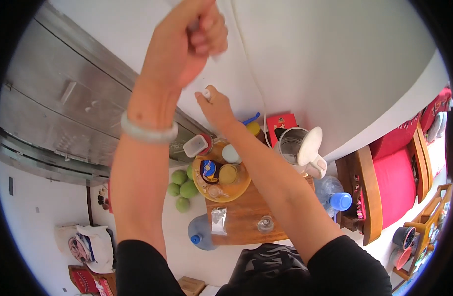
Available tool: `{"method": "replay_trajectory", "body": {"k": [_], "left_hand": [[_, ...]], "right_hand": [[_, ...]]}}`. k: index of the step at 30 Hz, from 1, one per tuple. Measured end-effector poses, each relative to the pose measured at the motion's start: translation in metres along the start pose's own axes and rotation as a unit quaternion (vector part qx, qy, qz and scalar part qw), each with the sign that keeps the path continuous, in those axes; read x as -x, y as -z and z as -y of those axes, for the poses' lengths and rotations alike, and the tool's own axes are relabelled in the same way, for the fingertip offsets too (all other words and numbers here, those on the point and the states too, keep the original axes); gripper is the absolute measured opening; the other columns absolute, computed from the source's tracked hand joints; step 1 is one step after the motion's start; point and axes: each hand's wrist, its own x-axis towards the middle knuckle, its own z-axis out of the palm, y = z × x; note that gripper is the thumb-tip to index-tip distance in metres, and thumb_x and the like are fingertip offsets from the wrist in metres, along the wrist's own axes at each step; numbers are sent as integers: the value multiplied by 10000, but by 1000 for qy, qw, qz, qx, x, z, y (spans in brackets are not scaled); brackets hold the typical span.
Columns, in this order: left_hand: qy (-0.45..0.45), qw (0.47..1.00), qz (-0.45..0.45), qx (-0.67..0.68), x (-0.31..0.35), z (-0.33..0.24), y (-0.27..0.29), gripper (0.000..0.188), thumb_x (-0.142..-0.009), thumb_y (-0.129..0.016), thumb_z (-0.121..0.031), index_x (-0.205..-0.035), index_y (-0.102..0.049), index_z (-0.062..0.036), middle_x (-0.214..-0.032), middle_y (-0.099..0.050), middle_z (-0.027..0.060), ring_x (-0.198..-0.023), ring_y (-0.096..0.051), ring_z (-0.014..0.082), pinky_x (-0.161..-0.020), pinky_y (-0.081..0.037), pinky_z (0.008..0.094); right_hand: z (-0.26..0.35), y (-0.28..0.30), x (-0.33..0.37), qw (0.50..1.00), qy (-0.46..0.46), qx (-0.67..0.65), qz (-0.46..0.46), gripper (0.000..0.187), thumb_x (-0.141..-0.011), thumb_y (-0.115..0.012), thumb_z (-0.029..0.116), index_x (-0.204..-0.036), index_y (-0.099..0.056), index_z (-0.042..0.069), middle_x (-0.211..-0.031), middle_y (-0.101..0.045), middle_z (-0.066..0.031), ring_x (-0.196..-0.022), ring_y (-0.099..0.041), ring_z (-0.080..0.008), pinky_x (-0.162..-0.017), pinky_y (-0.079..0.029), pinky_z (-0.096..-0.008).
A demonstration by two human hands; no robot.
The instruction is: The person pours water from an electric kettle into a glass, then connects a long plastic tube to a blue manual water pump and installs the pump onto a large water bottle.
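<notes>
Against the white wall (pixel 335 54), at about twelve o'clock in the view, the left hand (pixel 192 37) is raised and curled into a fist around something small and pale; what it is cannot be told, since the fingers hide most of it. A pale bangle (pixel 148 132) circles that wrist. Just below, toward six o'clock from the fist, the right hand (pixel 215 106) pinches a small white plug (pixel 206 93) between thumb and fingertips, close to the wall. A white cord (pixel 248 64) runs down the wall at three o'clock from the hands, toward the open kettle (pixel 298 145). Far beneath the arms stands a wooden table (pixel 243 217) bearing a yellow tray (pixel 236 190) of jars and cups, a silver packet (pixel 219 220) and a small glass (pixel 265 224). Green fruit (pixel 183 190) lies on the floor at nine o'clock from the tray, and a red chair (pixel 391 185) sits at three o'clock.
</notes>
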Motion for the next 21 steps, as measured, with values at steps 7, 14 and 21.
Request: {"method": "replay_trajectory", "body": {"k": [7, 14, 21], "left_hand": [[54, 986, -145, 65, 121, 76, -9, 225, -888, -487, -260, -907, -480, -36, -710, -387, -3, -619, -340, 92, -587, -301, 265], [201, 971, -127, -34, 273, 103, -102, 444, -820, -591, -453, -801, -564, -9, -556, -438, 21, -514, -394, 111, -511, -309, 237], [447, 879, -169, 15, 275, 225, -230, 316, -935, -432, -227, -1102, -541, 19, -1071, -576, 86, -978, -547, 180, -882, -416, 278]], "right_hand": [[-22, 6, 55, 984, 92, 120, -100, 639, -739, -553, 118, -1297, -309, -74, -1300, -355, -293, -1223, -336, -403, -1056, -251, -428], [56, 136, 256, 965, -13, -30, 259, 260, -826, -523, 113, -1065, -495, 15, -945, -532, -175, -862, -534, -353, -709, -450, -423], [64, 234, 400, 965, -264, -6, -4, 300, -848, -507, 90, -1140, -505, 17, -922, -590, -139, -866, -588, -204, -756, -465, -303]]}}
